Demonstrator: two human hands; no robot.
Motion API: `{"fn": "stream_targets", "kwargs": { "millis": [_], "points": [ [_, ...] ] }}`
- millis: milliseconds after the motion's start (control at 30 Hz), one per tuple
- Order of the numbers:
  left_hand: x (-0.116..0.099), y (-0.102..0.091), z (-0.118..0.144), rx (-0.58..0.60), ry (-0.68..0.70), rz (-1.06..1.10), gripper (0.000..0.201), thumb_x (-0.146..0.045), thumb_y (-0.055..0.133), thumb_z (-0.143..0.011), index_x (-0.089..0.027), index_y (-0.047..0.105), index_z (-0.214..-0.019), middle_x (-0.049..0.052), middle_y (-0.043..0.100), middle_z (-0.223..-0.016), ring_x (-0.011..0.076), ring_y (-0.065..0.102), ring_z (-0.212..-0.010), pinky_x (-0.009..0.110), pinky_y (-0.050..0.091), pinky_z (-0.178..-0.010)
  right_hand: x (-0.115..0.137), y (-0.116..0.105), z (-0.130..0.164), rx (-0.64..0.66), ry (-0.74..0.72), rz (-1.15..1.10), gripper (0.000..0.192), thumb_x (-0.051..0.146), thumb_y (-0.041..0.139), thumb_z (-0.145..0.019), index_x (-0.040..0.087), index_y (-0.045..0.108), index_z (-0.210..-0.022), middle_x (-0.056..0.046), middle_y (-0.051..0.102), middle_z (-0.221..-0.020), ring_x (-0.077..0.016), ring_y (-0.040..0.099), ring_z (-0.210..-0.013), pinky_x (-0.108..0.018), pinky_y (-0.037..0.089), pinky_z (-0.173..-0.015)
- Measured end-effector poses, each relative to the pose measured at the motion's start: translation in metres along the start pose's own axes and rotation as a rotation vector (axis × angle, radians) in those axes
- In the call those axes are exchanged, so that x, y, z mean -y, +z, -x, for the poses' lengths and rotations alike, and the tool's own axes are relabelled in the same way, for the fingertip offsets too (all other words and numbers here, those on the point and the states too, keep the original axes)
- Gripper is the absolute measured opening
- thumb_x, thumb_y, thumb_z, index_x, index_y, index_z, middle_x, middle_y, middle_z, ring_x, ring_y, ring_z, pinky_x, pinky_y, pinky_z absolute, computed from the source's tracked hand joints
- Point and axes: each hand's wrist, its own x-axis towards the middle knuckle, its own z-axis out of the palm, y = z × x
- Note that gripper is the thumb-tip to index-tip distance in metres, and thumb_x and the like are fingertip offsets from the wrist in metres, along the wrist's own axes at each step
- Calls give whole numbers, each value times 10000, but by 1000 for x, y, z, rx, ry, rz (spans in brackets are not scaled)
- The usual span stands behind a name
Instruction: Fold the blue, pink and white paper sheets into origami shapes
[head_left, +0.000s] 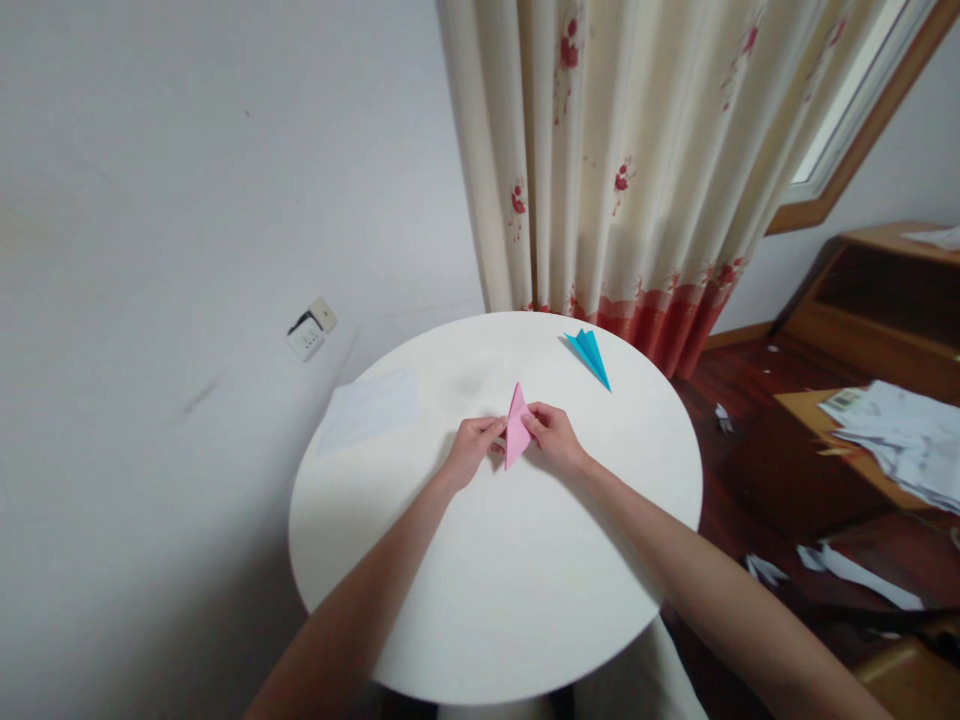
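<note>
A pink piece of folded paper (517, 428) is held up between my two hands, just over the middle of the round white table (480, 600). My left hand (474, 447) pinches its left edge between thumb and fingers. On the other side, my right hand (556, 436) grips the right part, its thumb lying on the paper. The paper has a pointed top and a pointed bottom. Further back to the right lies a blue paper plane (591, 356), apart from both hands.
White sheets (369, 408) lie flat at the table's left. Behind the table hangs a flowered curtain (622, 150), and a wall socket (306, 338) is at left. Papers (904, 440) are piled on a wooden surface at right, with scraps (862, 575) below.
</note>
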Motion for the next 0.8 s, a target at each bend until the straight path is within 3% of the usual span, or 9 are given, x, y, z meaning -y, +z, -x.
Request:
{"fn": "stream_targets", "kwargs": {
  "millis": [500, 700, 800],
  "points": [
    [-9, 5, 1, -108, 26, -109, 485, -606, 733, -783, -124, 766, -735, 89, 734, -740, 168, 642, -600, 265, 536, -537, 1, 1, 0, 12, -10, 49, 355, 484, 650, -826, 143, 723, -893, -37, 685, -769, -160, 557, -672, -296, 436, -654],
    [-8, 8, 2, -50, 54, -163, 397, -527, 728, -804, -140, 771, -881, 64, 737, -750, 174, 673, -624, 254, 551, -552, -5, 2, -1, -96, -10, 50, 389, 440, 670, -799, 155, 680, -1062, -12, 620, -809, -135, 521, -632, -262, 417, -567],
    [-9, 9, 3, -43, 50, -163, 371, -466, 722, -810, -138, 762, -978, 54, 739, -744, 181, 684, -625, 264, 562, -572, -6, 3, 1, -119, -12, 40, 455, 434, 690, -786, 184, 625, -1160, -36, 621, -970, -114, 524, -612, -250, 432, -533]
  ]
}}
